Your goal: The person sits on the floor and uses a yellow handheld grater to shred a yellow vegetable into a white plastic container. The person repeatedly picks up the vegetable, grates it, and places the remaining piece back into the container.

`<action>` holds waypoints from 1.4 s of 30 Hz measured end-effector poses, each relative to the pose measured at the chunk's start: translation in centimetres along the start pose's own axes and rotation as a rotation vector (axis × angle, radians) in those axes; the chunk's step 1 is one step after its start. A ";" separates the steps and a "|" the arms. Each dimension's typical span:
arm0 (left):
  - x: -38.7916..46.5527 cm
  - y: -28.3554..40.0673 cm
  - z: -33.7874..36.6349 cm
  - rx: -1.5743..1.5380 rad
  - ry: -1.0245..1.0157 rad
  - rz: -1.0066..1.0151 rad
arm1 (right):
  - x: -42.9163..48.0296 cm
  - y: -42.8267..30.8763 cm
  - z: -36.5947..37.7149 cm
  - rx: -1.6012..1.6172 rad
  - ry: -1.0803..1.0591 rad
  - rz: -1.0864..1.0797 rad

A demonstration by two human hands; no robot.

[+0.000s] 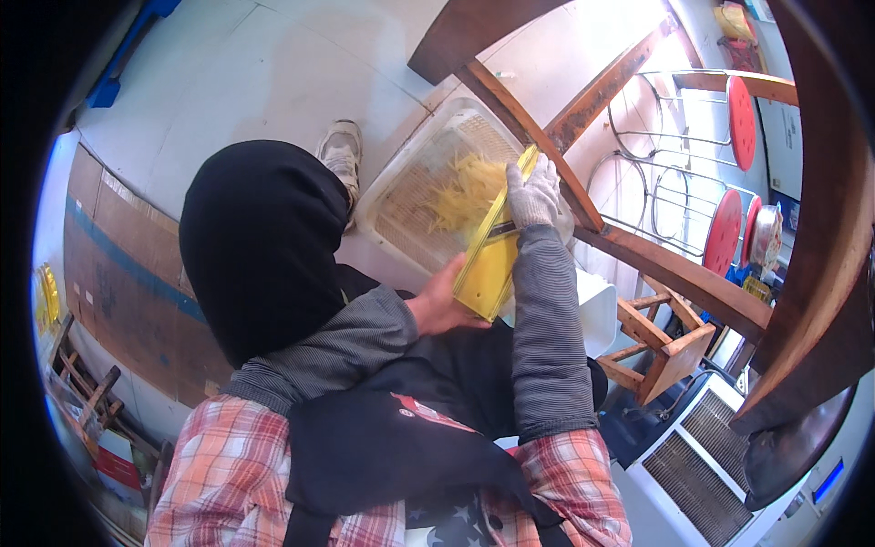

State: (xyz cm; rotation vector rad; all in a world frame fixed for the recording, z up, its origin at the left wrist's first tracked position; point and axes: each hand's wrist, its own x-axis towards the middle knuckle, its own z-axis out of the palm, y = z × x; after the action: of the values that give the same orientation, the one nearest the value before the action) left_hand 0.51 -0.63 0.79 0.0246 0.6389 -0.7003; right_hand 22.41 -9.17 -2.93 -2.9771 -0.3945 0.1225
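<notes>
My bare left hand (443, 294) grips the lower end of a yellow mandoline slicer (487, 273), whose metal blade shows near its middle. The slicer slants over a white plastic basket (393, 225) with mesh walls. In a pale knit glove, my right hand (534, 193) lies against the slicer's upper part, fingers pointing up the board; whether anything is under the palm is hidden. Thin pale-yellow slices (472, 188) are heaped in the basket, just left of the slicer.
Brown wooden beams (533, 130) of a frame run close beyond my right hand. A white bucket (596, 311) and a wooden stool (673, 355) stand at the right, with red-seated metal stools (722, 232) farther off. Flattened cardboard (130, 294) lies at the left.
</notes>
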 end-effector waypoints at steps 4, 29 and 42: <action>0.1 -0.1 0.0 -0.014 0.018 -0.010 | 0.0 -4.1 -4.8 -0.207 -0.322 0.189; 0.0 0.2 0.0 0.064 -0.013 0.018 | -9.2 -3.1 -6.3 -0.370 0.168 -0.188; 1.0 -0.2 -1.7 -0.027 -0.045 0.030 | -8.2 -2.8 0.5 0.073 0.162 0.012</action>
State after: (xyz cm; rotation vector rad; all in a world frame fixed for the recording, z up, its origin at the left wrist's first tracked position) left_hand 0.04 -0.99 -1.07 -0.0068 0.6041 -0.6619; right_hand 13.79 -8.61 -2.47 -2.8909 -0.3449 -0.0997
